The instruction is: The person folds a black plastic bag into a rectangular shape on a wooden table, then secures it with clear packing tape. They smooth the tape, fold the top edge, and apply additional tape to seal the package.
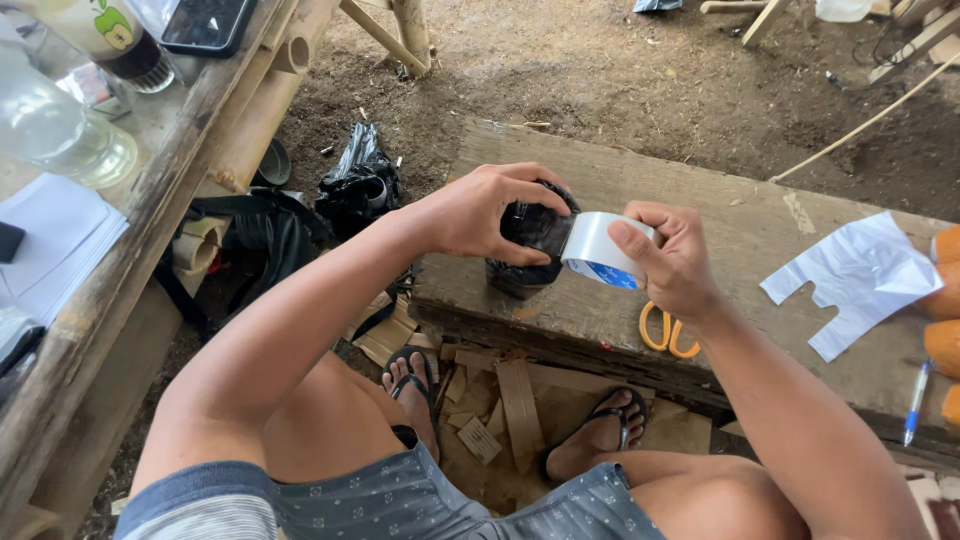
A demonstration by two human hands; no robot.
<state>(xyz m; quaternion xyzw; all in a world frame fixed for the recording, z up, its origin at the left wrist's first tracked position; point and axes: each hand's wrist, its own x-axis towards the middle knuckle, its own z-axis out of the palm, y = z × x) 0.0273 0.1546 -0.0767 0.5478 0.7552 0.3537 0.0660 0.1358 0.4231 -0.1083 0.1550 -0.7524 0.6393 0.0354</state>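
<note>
we tape a black-wrapped bundle on a wooden plank.

our left hand has its fingers curled over the top of the black plastic-wrapped bundle, gripping it where it stands near the front edge of the worn wooden plank. our right hand pinches a roll of clear packing tape, thumb on the outer face and fingers closed behind it, the roll pressed right against the bundle's right side. orange-handled scissors lie on the plank just under our right wrist. further right lie a white plastic bag and a blue pen. below the plank, our feet in sandals rest on wood scraps. a black bag sits on the dirt to the left.
</note>
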